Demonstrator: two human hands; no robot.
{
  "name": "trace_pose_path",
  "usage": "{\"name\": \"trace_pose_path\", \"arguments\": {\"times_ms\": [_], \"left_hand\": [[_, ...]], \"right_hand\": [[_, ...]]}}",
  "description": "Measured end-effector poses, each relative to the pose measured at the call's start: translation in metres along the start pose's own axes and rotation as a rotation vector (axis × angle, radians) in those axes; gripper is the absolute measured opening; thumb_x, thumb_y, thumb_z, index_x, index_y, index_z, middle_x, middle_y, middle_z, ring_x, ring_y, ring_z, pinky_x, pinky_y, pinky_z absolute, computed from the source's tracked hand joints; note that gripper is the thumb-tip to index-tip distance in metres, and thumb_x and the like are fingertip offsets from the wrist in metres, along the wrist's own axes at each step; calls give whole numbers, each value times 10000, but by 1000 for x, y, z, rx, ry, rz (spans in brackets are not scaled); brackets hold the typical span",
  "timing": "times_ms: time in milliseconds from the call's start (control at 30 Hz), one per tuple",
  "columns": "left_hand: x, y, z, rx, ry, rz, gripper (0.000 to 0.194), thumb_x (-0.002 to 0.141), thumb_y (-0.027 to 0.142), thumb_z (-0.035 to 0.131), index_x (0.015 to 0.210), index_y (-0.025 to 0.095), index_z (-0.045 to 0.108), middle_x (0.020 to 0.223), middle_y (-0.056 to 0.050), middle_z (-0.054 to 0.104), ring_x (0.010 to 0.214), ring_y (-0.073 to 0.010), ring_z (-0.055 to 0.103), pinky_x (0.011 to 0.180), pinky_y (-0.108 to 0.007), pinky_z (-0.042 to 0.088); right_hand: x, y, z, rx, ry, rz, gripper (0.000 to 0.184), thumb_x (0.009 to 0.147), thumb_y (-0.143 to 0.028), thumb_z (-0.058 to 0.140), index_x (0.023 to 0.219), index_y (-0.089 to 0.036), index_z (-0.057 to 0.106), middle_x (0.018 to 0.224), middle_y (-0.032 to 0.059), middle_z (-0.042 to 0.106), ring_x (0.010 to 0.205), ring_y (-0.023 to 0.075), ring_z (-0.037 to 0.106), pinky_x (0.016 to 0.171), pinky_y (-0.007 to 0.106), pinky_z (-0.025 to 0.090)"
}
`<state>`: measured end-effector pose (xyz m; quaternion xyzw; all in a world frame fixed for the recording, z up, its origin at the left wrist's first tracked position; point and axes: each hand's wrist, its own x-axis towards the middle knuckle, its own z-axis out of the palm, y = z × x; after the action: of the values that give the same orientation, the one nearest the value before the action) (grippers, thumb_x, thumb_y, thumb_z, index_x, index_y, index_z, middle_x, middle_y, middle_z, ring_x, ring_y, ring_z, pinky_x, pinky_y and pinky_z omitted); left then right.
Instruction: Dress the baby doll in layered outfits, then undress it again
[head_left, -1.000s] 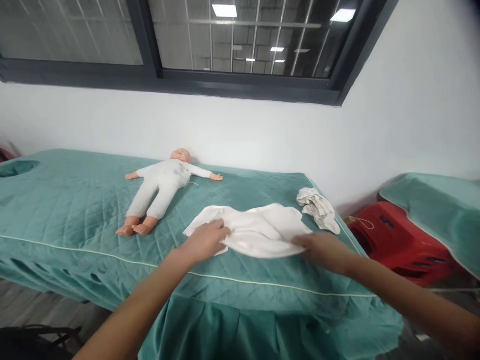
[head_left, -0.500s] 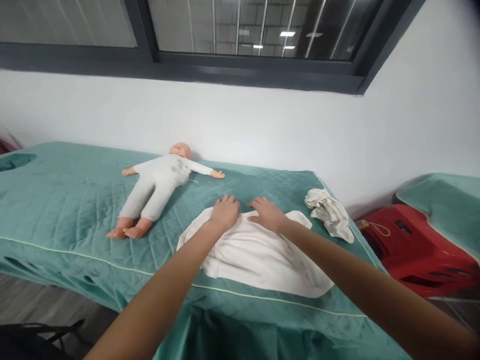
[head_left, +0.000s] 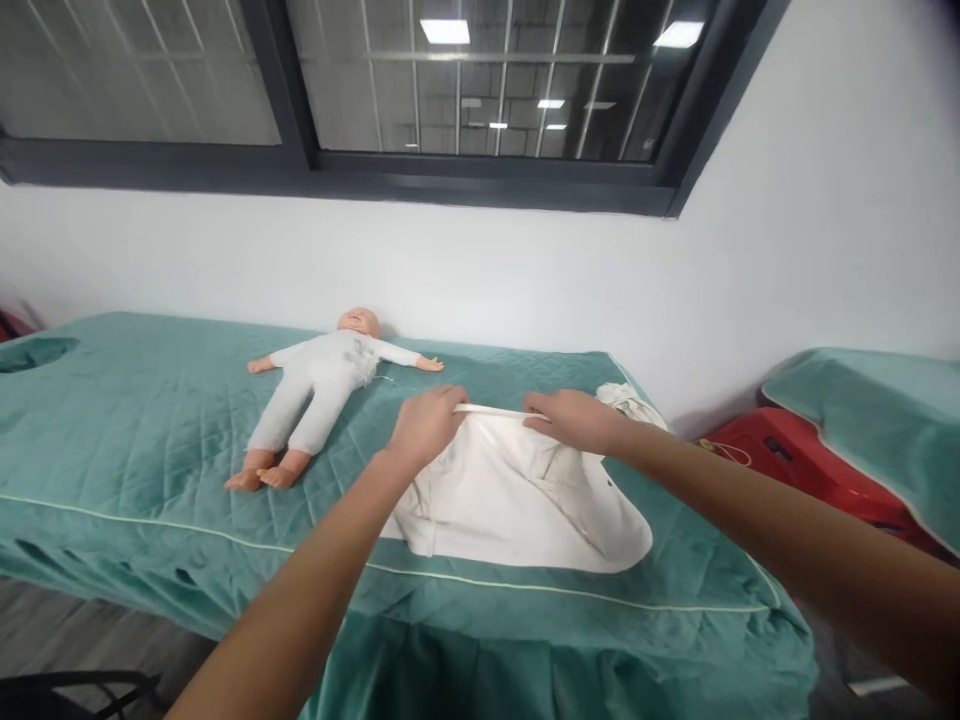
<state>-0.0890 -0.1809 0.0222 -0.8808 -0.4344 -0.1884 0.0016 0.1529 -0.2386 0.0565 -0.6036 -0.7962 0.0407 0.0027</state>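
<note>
A white garment [head_left: 517,500] lies spread on the teal quilted bed [head_left: 135,440]. My left hand [head_left: 426,425] and my right hand [head_left: 574,418] each grip its far edge, fingers closed, and hold that edge taut a little above the bed between them. A baby doll [head_left: 319,385] in a white suit lies on its back to the left, head toward the wall, arms spread. A crumpled white cloth [head_left: 626,398] sits just behind my right hand.
A white wall and a dark-framed window stand behind the bed. At the right are a red plastic object [head_left: 795,465] on the floor and another teal-covered bed [head_left: 877,430]. The bed's front edge has a pale piping line.
My hands went from lying flat on the garment's far part to gripping its far edge and lifting it. Before that they rested nearer me, at its left and right sides.
</note>
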Motion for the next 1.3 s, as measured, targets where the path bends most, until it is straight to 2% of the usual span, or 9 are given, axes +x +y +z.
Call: {"name": "trace_pose_path", "arguments": {"times_ms": [200,300,467,700,833,967,1033,1167,1300], "left_hand": [[-8,27,-69,93,423,-97,186,829,143,513,979,227,584,1027,-54,658,997,-250,602,724,-330,443],[-11,31,-92,-63,551,-72,106,815,181,522,914,206,554,1018,-66,636,1005,-245,580,786,-335,448],[-22,23,-102,-494,408,-144,100,801,278,542,873,209,542,801,17,632,752,-172,585,681,-276,431],[-42,1,-98,-532,351,-296,180,786,347,563,895,204,564,833,18,652,797,-173,590,733,-256,443],[-36,-19,-77,-291,144,-379,206,816,353,529,967,221,575,866,-14,685,828,-219,628,718,-283,454],[-9,-35,-34,70,-59,-390,213,869,285,449,1022,211,578,905,-81,690,837,-270,650,695,-334,467],[7,-35,-9,174,-76,-369,219,880,208,412,1013,183,584,953,-112,678,876,-285,641,706,-361,480],[25,-13,42,286,54,-298,249,879,124,415,1043,142,602,1150,-171,606,1079,-318,554,842,-433,480],[20,15,92,70,-53,-109,264,906,128,412,1060,163,624,1236,-135,580,1142,-260,535,949,-392,467]], "right_hand": [[-44,-1,-54,-235,231,207,276,954,-228,334,1110,-187,559,898,106,687,696,211,585,612,286,317],[-65,0,-68,-198,429,256,311,922,-205,361,1158,-208,563,1000,94,701,766,221,614,639,297,355],[-91,5,-48,150,742,192,339,853,-180,379,1080,-216,629,1082,58,692,961,220,624,791,316,442],[-108,25,-13,640,809,457,333,804,-283,494,1091,-245,660,1081,21,704,920,208,634,763,293,472],[-90,46,6,620,580,472,300,801,-321,548,1061,-245,675,1072,30,712,955,225,641,833,314,470],[-43,70,40,406,286,428,283,881,-306,462,1058,-234,671,1042,58,717,960,226,644,832,323,461],[-17,73,56,243,197,490,311,914,-282,420,1119,-218,645,1029,82,712,959,240,640,815,336,453],[23,42,89,-43,286,546,352,901,-220,455,1229,-154,564,1244,157,619,1170,294,526,913,385,412],[51,-12,122,63,275,412,381,911,-208,420,1268,-136,530,1350,160,550,1263,276,455,1036,369,347]]}}
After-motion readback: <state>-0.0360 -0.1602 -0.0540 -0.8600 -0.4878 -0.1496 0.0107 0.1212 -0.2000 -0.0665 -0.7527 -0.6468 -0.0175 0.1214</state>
